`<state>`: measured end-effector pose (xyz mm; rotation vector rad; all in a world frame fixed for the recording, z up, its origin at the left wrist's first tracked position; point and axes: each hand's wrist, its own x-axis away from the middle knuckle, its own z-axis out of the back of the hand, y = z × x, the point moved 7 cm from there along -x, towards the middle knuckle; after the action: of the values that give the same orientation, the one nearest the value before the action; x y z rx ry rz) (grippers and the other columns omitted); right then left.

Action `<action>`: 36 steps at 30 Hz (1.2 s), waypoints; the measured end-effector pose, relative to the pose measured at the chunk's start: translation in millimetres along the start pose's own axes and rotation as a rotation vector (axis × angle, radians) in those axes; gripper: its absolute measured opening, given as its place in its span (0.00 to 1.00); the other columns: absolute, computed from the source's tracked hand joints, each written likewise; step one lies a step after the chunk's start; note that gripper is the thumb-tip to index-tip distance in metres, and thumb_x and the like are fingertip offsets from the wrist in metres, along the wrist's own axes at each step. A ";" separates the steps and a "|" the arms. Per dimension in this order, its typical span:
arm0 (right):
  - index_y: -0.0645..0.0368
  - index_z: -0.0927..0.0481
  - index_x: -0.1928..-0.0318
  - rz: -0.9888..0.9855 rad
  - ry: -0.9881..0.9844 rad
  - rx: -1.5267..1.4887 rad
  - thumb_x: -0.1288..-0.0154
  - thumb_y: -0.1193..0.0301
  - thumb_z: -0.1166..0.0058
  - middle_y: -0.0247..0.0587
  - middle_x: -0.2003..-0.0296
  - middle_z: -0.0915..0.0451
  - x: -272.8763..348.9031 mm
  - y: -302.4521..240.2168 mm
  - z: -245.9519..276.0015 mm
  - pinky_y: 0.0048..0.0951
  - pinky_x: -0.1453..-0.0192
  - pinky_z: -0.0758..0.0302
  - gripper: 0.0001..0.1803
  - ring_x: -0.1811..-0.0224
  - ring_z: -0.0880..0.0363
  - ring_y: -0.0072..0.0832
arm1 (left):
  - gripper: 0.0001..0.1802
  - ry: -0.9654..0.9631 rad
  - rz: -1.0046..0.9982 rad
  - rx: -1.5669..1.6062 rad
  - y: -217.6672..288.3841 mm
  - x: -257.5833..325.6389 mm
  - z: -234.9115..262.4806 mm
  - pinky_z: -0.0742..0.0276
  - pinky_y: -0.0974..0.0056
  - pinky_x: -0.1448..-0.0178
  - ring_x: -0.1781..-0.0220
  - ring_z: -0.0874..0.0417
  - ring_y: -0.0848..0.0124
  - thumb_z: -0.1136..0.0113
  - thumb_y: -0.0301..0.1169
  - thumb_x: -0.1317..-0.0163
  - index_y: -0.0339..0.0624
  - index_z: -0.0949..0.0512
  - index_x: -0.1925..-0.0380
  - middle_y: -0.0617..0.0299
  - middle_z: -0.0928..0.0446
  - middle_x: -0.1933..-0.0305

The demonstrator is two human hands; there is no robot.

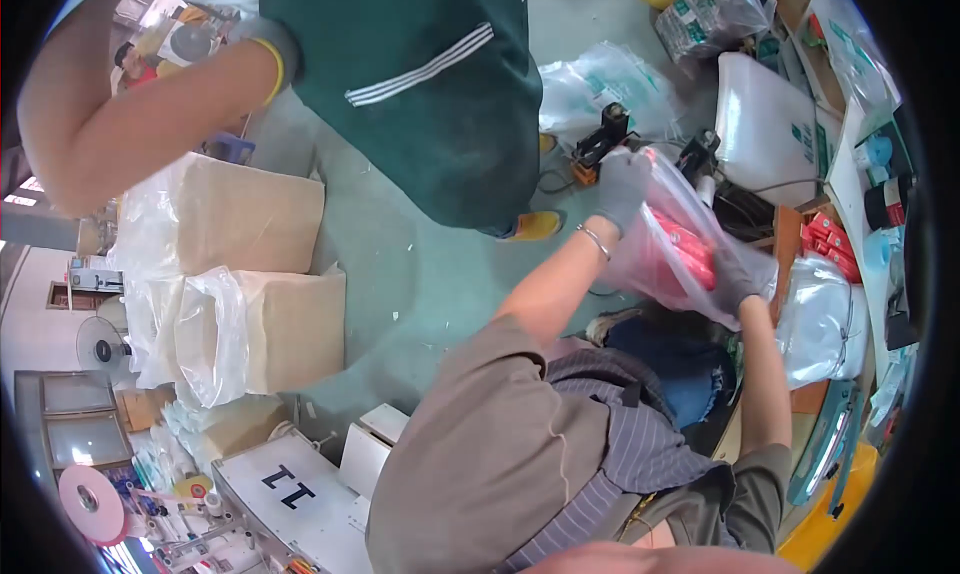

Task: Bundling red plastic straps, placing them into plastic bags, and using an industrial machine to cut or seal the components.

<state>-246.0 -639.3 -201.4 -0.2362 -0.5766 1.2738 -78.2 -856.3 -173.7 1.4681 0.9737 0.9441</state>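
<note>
The left hand (622, 189), in a grey glove, is gripping the upper end of a clear bag (640, 264), its fingers curling over the film. The right hand (735, 279), gloved too, is touching the lower right side; film and contents are partly hiding its fingers, so how far it is closing cannot be told.

The bag is hanging between the hands above the person's lap, its long axis slanting from upper left to lower right. Red packets (690, 254) are lying inside, running along the same slant. Pale marks are showing on them, too small to read.

Just beyond the left hand, a black and orange device (600, 139) is standing near a plastic sheet (600, 89) bearing green print. To the right, red packs (828, 246) are lying above a stack of clear film (820, 319). A yellow bin (835, 514) is sitting lower down.

Across the floor (390, 304), a co-worker in a dark green garment (430, 94) with white stripes is standing, a gloved hand (277, 49) resting at the hip. At left, two beige blocks (255, 214) are sitting in clear wrapping, one above the other in view. Below them, a white case (290, 494) is carrying large dark figures, and a pink roll (92, 504) is standing beside it.
</note>
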 end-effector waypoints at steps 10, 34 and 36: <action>0.58 0.51 0.31 -0.116 0.624 0.304 0.58 0.63 0.31 0.52 0.35 0.41 98.2 -53.7 197.0 0.38 0.32 0.41 0.56 0.33 0.42 0.46 | 0.21 -0.308 -0.239 -0.903 96.0 -7.2 3.0 0.29 0.57 0.60 0.64 0.20 0.57 0.47 0.48 0.41 0.40 0.22 0.67 0.51 0.21 0.66; 0.63 0.30 0.47 -1.162 1.146 0.274 0.43 0.65 0.48 0.53 0.44 0.32 458.7 -89.0 -107.3 0.43 0.36 0.40 0.24 0.42 0.35 0.49 | 0.14 -1.589 -0.428 -0.279 63.5 260.6 -365.6 0.30 0.66 0.67 0.73 0.24 0.72 0.49 0.37 0.40 0.36 0.24 0.74 0.57 0.23 0.78; 0.64 0.31 0.47 -1.222 1.119 0.175 0.40 0.63 0.49 0.51 0.44 0.31 458.9 -85.6 -101.4 0.39 0.38 0.38 0.24 0.41 0.34 0.44 | 0.13 -1.659 -0.075 0.008 83.5 301.7 -327.6 0.30 0.71 0.64 0.72 0.27 0.78 0.48 0.35 0.38 0.35 0.24 0.70 0.68 0.26 0.76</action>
<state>-40.7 -215.8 -119.4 -0.3250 0.3755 -0.1051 -272.7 -468.2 -43.8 1.5682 -0.2254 -0.4647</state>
